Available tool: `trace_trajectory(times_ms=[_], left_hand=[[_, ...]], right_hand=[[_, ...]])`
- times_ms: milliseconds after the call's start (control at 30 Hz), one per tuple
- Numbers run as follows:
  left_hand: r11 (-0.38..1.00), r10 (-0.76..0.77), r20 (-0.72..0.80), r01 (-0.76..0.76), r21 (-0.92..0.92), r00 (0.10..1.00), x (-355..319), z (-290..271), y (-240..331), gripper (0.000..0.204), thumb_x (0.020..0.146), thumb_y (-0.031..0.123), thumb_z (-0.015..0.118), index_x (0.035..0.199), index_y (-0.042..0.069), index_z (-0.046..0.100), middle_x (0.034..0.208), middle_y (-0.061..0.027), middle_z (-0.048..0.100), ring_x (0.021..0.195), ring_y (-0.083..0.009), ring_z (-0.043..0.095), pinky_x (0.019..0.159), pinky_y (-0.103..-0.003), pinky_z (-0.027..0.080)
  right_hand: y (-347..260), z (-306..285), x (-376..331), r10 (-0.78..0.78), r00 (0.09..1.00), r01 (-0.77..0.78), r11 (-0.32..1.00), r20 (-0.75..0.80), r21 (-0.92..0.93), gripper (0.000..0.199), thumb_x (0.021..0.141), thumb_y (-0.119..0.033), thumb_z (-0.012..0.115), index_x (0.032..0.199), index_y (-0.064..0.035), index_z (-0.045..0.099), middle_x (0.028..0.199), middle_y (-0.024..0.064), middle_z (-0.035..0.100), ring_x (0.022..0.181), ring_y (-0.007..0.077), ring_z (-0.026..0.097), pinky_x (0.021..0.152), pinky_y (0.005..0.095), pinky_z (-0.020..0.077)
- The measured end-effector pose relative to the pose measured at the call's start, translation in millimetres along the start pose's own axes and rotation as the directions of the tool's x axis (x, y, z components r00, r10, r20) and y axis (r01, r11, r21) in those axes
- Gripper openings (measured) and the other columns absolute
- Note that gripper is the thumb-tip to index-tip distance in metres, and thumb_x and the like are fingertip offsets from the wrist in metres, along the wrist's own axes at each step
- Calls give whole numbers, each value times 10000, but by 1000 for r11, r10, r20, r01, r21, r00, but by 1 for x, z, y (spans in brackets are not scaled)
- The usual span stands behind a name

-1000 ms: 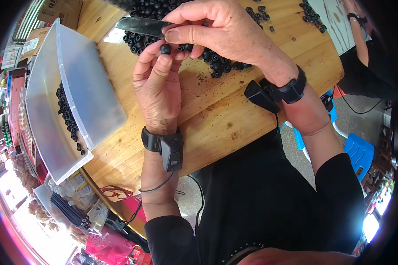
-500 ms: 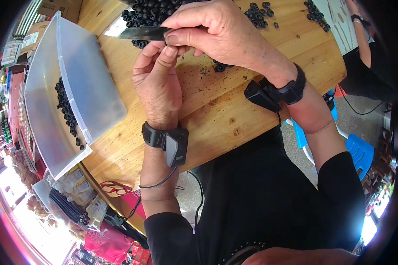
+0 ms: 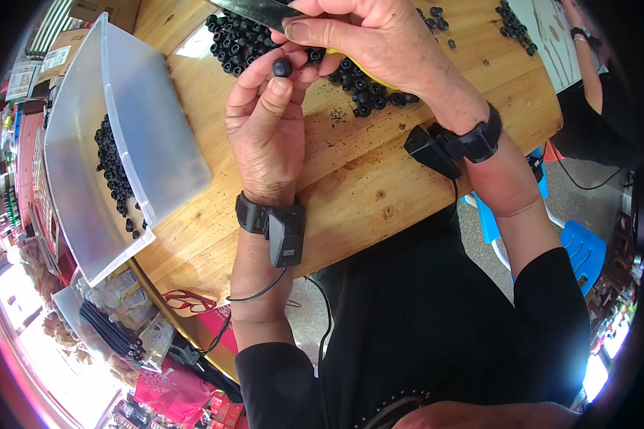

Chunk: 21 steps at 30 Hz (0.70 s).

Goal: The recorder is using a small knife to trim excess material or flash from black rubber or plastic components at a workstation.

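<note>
Between its thumb and fingers my left hand (image 3: 268, 139) pinches a small round black part (image 3: 282, 68), smooth on the side that shows. My right hand (image 3: 390, 46) grips a knife (image 3: 257, 11) by its yellow handle, which is partly hidden under the palm. The dark blade points left, above the left fingertips and apart from the part. Beyond the hands lies a heap of ring-shaped black parts (image 3: 240, 46). More black parts (image 3: 372, 96) lie beneath the right hand, on the wooden table (image 3: 350, 229).
At the left stands a translucent plastic bin (image 3: 157, 121) with black parts (image 3: 114, 168) inside. Dark crumbs dot the table. Red-framed glasses (image 3: 189, 300) lie by the near left edge. A blue chair (image 3: 582, 250) stands at the right; another person's arm (image 3: 587, 64) shows at the far right.
The knife has moved up and away from my left fingers. The round black part now shows in the left hand's pinch, and the yellow handle has come into sight.
</note>
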<state>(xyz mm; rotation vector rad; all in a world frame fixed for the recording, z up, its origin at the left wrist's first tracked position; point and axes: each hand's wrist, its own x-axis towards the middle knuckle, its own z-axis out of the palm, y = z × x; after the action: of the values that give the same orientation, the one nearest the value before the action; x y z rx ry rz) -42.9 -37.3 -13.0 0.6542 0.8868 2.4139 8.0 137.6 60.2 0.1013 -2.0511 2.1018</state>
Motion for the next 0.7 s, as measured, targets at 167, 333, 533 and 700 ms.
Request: trace_trajectory(times_ms=[167, 333, 533, 700], left_hand=[[1000, -9, -3, 9, 8, 1000, 0, 3, 3, 275, 1003, 57, 643, 1268, -13, 670, 1215, -170, 713, 1072, -255, 699, 1067, -421, 519], [969, 64, -8, -60, 241, 998, -4, 9, 15, 263, 994, 33, 639, 1245, -40, 669, 1157, -202, 725, 1048, -291, 711, 1020, -443, 551], [751, 443, -29, -354, 557, 896, -12, 58, 60, 249, 902, -101, 694, 1148, -67, 700, 1029, -197, 758, 912, -246, 747, 843, -353, 625], [-161, 545, 111, -26, 987, 831, -19, 61, 134, 294, 863, -23, 793, 1153, -21, 746, 1008, -114, 776, 896, -161, 735, 801, -295, 597]], right_hand=[[8, -6, 4, 16, 1000, -16, 1000, 2, -23, 142, 1025, -98, 649, 1006, 22, 721, 837, 20, 728, 712, 53, 677, 583, 205, 542], [10, -9, 7, 31, 999, -33, 999, -29, -44, 158, 1022, -124, 664, 1049, 16, 732, 859, 22, 737, 732, 50, 679, 580, 206, 546], [15, -17, 14, 149, 982, -148, 989, -113, 14, 187, 1017, -136, 676, 1103, 20, 733, 941, 51, 750, 821, 85, 715, 595, 216, 575], [10, -20, 15, 148, 978, -139, 988, -146, 70, 211, 1008, -126, 681, 1135, 37, 724, 995, 76, 755, 860, 114, 735, 623, 224, 609]])
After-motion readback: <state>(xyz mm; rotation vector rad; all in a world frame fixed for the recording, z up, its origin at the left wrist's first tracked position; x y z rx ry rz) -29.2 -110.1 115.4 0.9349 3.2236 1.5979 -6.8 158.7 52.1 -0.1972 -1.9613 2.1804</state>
